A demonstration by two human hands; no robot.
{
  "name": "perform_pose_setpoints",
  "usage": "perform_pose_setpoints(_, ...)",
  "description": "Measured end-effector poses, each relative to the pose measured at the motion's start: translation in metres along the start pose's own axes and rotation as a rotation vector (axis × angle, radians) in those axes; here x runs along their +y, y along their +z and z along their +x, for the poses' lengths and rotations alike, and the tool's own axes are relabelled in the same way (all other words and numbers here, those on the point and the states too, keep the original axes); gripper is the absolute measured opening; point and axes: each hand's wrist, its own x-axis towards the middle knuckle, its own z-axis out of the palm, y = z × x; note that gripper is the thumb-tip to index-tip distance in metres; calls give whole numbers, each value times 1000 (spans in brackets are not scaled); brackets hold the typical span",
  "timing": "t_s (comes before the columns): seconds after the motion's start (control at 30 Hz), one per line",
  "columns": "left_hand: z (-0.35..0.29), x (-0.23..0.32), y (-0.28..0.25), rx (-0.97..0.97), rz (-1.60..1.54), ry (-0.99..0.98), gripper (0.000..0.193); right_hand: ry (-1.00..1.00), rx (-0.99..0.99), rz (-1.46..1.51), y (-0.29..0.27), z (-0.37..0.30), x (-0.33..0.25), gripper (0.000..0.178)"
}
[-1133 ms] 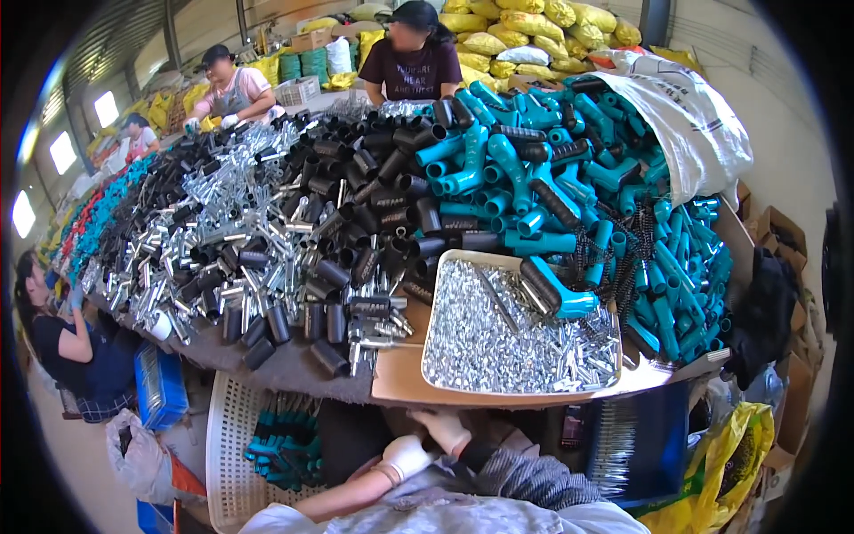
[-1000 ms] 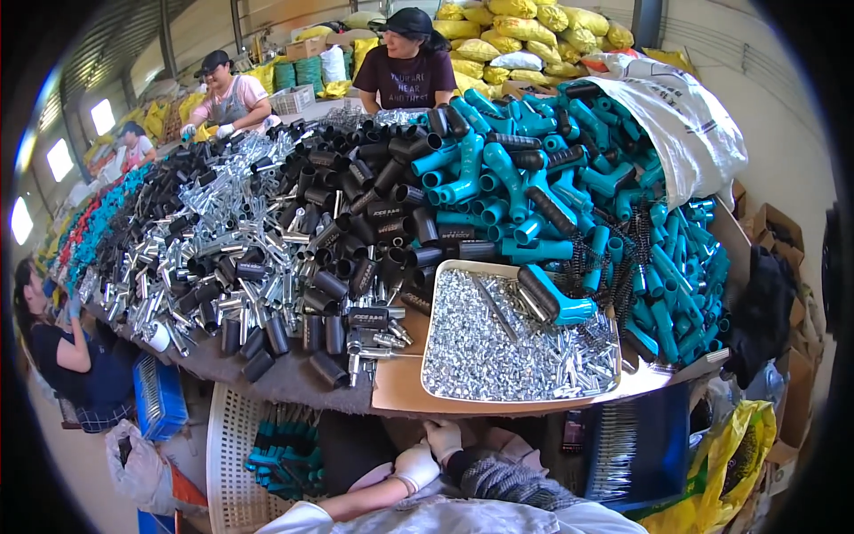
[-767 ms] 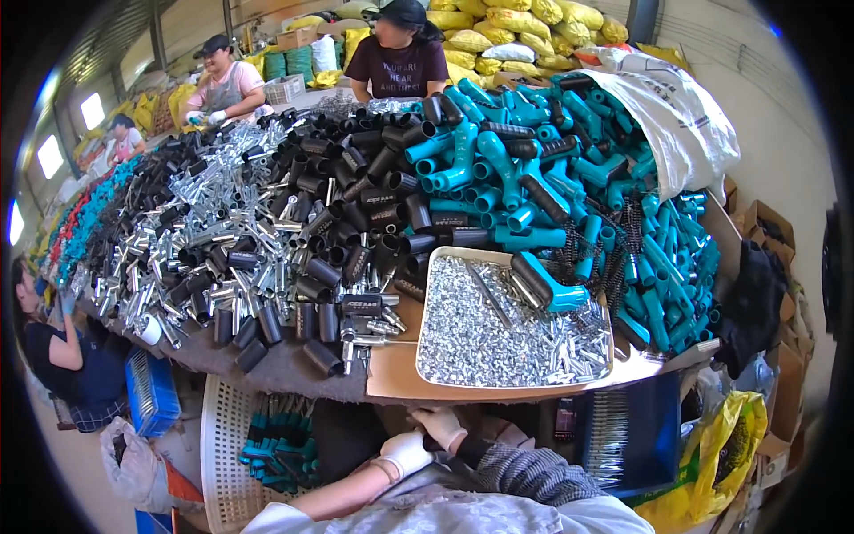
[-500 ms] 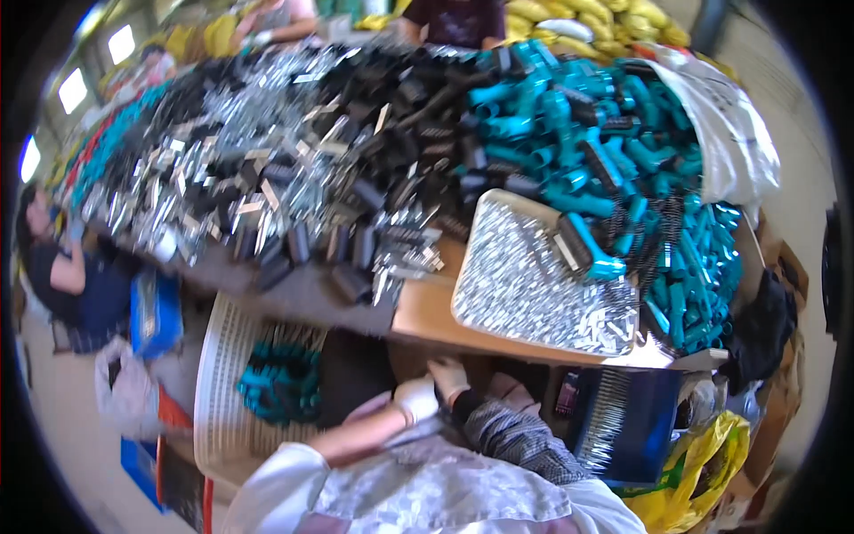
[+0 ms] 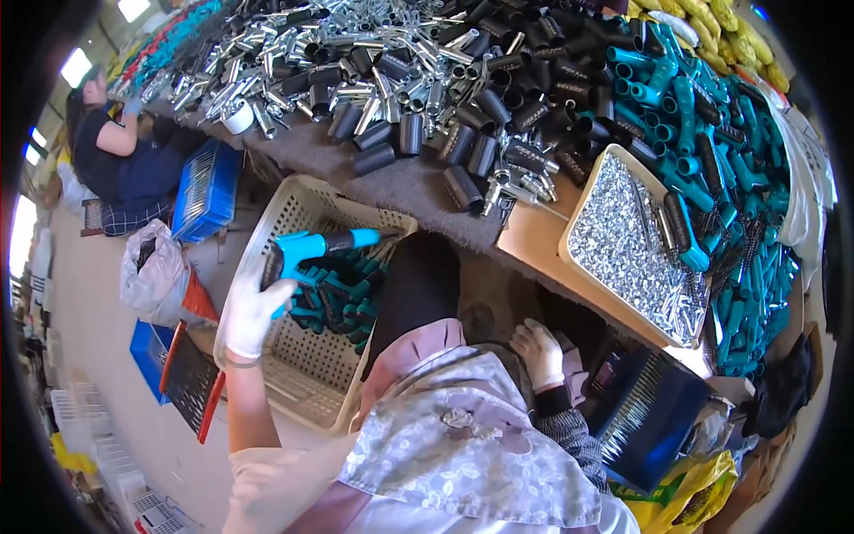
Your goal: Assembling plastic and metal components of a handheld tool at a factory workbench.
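Observation:
My left hand (image 5: 252,311), in a white glove, is wrapped round a teal-and-black pistol-shaped tool (image 5: 325,242). It holds the tool above the left part of a cream plastic basket (image 5: 294,200), with the slim dark end pointing right. Inside the basket lies a heap of similar teal-and-black tools (image 5: 342,307). By my right thigh, under the table edge, is my right hand (image 5: 539,354), also gloved. Its fingers are curled in, and anything inside them is hidden.
Black sleeves (image 5: 409,133), shiny metal pieces (image 5: 382,93) and teal handles (image 5: 689,116) are heaped on the table. A tray of small metal parts (image 5: 614,231) sits at its right edge. Blue bins (image 5: 206,191) stand on both sides. Another person (image 5: 116,147) sits far left.
My hands were together in my lap; now the left is over the basket with the tool, while the right has moved right. The view has shifted, showing more of the basket.

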Motion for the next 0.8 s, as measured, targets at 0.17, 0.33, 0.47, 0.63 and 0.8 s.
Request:
perform_pose_setpoints(0.17, 13, -106, 28, -71, 464, 0, 47, 44, 50, -220, 23, -5, 10, 39)
perform_pose_setpoints(0.33, 20, -184, 51, -70, 278, 62, 50, 27, -22, -98, 18, -12, 7, 40)
perform_pose_setpoints(0.47, 38, -196, 70, -163, 491, 55, 55, 33, 2, -101, 15, -10, 8, 39)
perform_pose_setpoints(0.63, 81, -225, 75, -318, 840, 236, 53, 26, 69, -214, 25, -10, 3, 37)
perform_pose_setpoints(0.8, 58, -333, 87, -701, 1122, -259, 67, 19, 77, -320, 39, -13, 5, 37)
